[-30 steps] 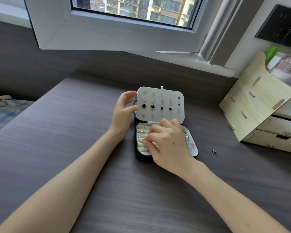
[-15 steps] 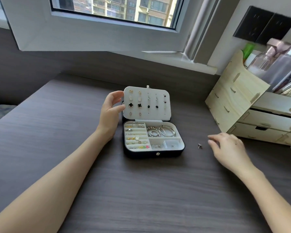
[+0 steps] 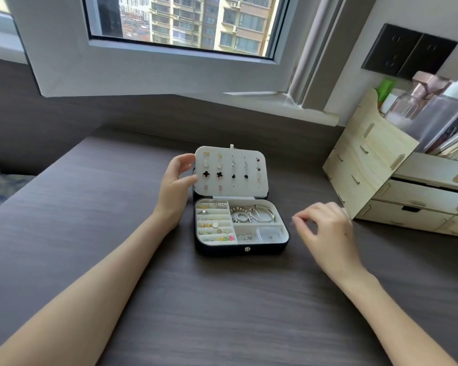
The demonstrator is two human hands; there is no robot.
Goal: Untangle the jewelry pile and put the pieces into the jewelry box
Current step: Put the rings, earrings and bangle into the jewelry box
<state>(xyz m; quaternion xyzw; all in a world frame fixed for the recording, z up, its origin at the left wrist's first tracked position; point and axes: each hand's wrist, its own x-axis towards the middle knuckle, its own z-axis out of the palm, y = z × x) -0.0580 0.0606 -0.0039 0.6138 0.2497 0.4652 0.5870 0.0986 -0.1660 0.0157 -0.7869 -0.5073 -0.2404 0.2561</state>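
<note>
Black jewelry box (image 3: 242, 247) open | left fingers (image 3: 184, 159) grip its lid (image 3: 232, 170) edge | right fingers (image 3: 302, 216) pinched just beside box, hold unclear

Daylight is coming through the window (image 3: 185, 22) above the dark wood-grain counter (image 3: 90, 233). A pale wooden drawer unit (image 3: 368, 167) is standing at its right side.

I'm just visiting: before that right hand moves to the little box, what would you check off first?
1. Jewelry box open, compartments showing: ok.
2. Left hand grips the earring panel, holding it upright: ok.
3. Right hand actually holds a piece: cannot tell; its fingertips pinch together, nothing visible between them.
4. Empty holes left on the earring panel: ok.
5. Desk between right hand and jewelry box free of obstacles: ok.
</note>
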